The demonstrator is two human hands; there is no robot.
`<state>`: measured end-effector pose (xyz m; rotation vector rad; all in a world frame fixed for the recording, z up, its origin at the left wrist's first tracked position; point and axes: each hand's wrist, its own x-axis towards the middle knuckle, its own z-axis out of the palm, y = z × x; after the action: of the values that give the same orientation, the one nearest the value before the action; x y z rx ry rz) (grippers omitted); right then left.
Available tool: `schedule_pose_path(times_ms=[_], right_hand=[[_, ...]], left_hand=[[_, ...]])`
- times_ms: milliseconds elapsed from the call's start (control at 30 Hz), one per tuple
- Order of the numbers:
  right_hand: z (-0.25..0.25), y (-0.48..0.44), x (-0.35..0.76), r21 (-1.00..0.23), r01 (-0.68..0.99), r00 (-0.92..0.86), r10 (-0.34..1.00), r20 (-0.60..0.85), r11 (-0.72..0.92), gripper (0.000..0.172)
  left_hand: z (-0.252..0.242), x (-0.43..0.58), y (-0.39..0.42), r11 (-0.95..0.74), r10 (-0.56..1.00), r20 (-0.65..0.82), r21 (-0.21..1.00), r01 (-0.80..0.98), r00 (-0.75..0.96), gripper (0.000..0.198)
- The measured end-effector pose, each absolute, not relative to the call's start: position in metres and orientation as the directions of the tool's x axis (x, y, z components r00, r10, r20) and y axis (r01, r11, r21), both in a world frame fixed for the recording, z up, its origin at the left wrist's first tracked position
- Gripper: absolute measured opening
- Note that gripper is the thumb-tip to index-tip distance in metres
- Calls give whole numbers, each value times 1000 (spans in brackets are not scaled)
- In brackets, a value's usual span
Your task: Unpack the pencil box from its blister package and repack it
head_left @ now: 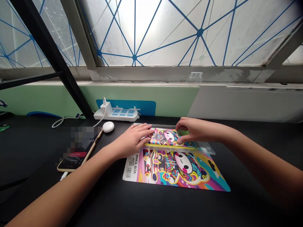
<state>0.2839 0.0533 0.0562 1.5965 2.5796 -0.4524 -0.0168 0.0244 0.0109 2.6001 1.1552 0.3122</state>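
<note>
A colourful pencil box (163,137) with a cartoon figure and a yellow front edge lies in a clear plastic shell (206,147). The shell rests over the far part of a bright printed card (175,167), marked "PENCIL BOX" at its left end. My left hand (137,138) lies with fingers stretched out across the box's left end. At the other end, my right hand (193,130) curves over the box, thumb on its top and bent fingers toward its far edge. The undersides of those fingers are partly hidden.
A phone (79,157) with a tan edge lies left of my left forearm, beside a round white case (108,127). Behind them a white power strip (118,113) with a plugged-in charger stands by the wall. A black slanted post (71,78) rises at left.
</note>
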Motion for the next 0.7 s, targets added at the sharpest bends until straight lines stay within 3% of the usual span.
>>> schedule_pose_path(times_ms=[200, 433, 600, 700], right_hand=[[51, 47, 281, -192, 877, -475, 858, -197, 441, 70], [50, 47, 281, -200, 863, -487, 869, -87, 463, 62], [46, 32, 274, -51, 876, -472, 874, 114, 480, 48], [39, 16, 273, -45, 908, -401, 894, 200, 417, 39]], left_hand=[[8, -16, 24, -656, 744, 138, 338, 675, 654, 43], [6, -19, 22, -625, 778, 271, 426, 655, 566, 52], [10, -21, 22, -625, 779, 400, 427, 653, 483, 61], [10, -25, 24, -637, 766, 432, 412, 652, 476, 62]])
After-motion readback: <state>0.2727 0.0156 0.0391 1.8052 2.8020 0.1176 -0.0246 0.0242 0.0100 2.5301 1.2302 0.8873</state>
